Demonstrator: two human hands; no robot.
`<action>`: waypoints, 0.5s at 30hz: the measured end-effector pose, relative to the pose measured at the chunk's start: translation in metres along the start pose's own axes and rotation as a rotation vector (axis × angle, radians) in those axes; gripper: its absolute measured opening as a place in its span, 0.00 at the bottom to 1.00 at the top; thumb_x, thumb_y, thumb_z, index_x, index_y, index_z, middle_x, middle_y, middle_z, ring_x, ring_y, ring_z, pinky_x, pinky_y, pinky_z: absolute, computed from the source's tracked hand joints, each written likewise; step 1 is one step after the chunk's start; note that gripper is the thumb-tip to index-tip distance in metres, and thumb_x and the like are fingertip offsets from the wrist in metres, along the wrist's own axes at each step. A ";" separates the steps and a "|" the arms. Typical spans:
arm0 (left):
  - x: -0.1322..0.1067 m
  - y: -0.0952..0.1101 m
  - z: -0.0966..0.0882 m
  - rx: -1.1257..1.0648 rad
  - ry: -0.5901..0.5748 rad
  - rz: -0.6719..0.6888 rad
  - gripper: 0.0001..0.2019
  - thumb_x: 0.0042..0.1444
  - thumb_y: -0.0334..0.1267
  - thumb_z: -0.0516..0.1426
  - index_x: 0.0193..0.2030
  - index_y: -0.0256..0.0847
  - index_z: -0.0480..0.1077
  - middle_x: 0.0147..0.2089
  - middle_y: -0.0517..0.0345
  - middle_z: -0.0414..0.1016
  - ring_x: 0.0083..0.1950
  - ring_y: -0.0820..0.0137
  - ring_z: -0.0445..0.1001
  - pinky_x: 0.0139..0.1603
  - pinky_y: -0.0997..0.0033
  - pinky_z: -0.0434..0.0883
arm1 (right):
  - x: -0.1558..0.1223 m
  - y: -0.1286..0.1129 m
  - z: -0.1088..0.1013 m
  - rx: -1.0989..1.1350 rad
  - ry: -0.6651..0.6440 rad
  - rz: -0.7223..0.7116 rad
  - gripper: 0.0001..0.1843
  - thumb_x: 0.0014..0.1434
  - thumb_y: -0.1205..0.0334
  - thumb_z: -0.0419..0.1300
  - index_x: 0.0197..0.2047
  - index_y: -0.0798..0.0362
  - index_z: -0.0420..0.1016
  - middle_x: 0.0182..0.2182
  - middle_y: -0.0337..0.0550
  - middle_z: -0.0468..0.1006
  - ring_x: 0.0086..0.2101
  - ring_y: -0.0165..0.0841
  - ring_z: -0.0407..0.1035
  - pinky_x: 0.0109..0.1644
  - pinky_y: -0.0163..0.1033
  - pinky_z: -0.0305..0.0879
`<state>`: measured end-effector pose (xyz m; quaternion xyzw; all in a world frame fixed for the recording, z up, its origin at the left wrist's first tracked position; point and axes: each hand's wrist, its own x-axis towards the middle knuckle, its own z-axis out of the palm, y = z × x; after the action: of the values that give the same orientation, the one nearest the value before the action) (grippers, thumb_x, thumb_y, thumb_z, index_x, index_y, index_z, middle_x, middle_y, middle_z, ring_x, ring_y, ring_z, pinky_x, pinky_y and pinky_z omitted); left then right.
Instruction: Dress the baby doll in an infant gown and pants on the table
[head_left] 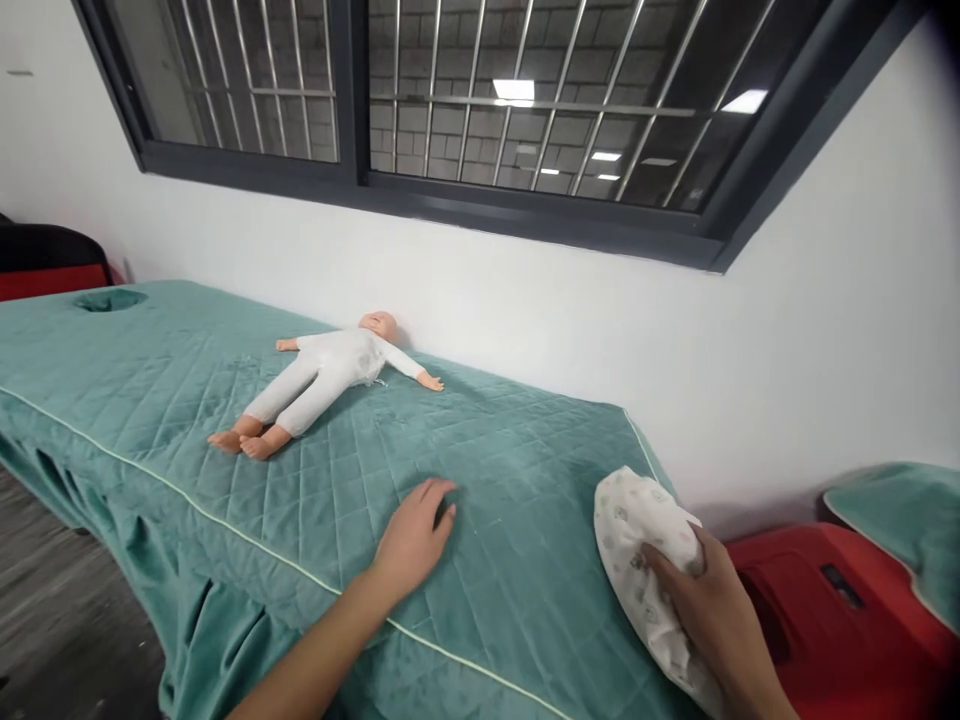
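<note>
A baby doll [328, 377] in a white suit lies on its back on a teal quilted bed cover [150, 380], head toward the wall. My left hand [415, 538] rests flat on the cover, fingers stretched out, well short of the doll's feet. My right hand [712, 610] is closed on a folded white patterned cloth [641, 545] at the bed's right end, fingers wrapped over its lower part.
The bed stands along a white wall [825, 330] under a barred dark-framed window [450, 110]. A face hole [111, 299] shows in the cover at the far left. A red object [825, 620] and another teal cover [907, 530] lie to the right. Dark floor [52, 620] is at lower left.
</note>
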<state>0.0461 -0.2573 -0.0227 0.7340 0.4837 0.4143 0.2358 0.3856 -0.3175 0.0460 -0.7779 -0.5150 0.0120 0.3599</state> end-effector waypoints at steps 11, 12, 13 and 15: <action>0.042 -0.004 -0.010 -1.378 -0.024 -0.330 0.26 0.62 0.57 0.53 0.58 0.41 0.71 0.58 0.45 0.76 0.59 0.58 0.74 0.65 0.55 0.65 | -0.011 -0.119 0.078 0.034 -0.187 -1.027 0.33 0.58 0.77 0.49 0.64 0.46 0.66 0.58 0.46 0.74 0.59 0.44 0.64 0.68 0.59 0.53; 0.042 -0.005 -0.012 -1.475 0.001 -0.362 0.26 0.62 0.57 0.54 0.58 0.40 0.71 0.58 0.45 0.76 0.60 0.58 0.73 0.65 0.55 0.65 | -0.014 -0.125 0.086 0.023 -0.226 -1.057 0.35 0.56 0.79 0.47 0.64 0.47 0.66 0.59 0.46 0.73 0.61 0.42 0.62 0.68 0.59 0.51; 0.042 -0.007 -0.014 -1.526 0.026 -0.390 0.25 0.62 0.55 0.55 0.58 0.40 0.71 0.58 0.46 0.76 0.61 0.58 0.73 0.65 0.55 0.65 | -0.017 -0.129 0.094 0.020 -0.265 -1.069 0.36 0.55 0.80 0.47 0.64 0.48 0.66 0.60 0.46 0.71 0.62 0.42 0.61 0.69 0.60 0.50; 0.044 -0.009 -0.017 -1.532 0.094 -0.430 0.22 0.60 0.49 0.58 0.57 0.40 0.72 0.56 0.48 0.77 0.60 0.58 0.73 0.65 0.55 0.66 | -0.026 -0.131 0.106 0.037 -0.345 -1.058 0.35 0.56 0.80 0.47 0.64 0.50 0.65 0.62 0.48 0.69 0.63 0.41 0.58 0.69 0.60 0.51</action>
<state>0.0350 -0.2149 -0.0035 0.2400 0.2047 0.6074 0.7291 0.2279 -0.2534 0.0335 -0.3935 -0.8865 -0.0341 0.2411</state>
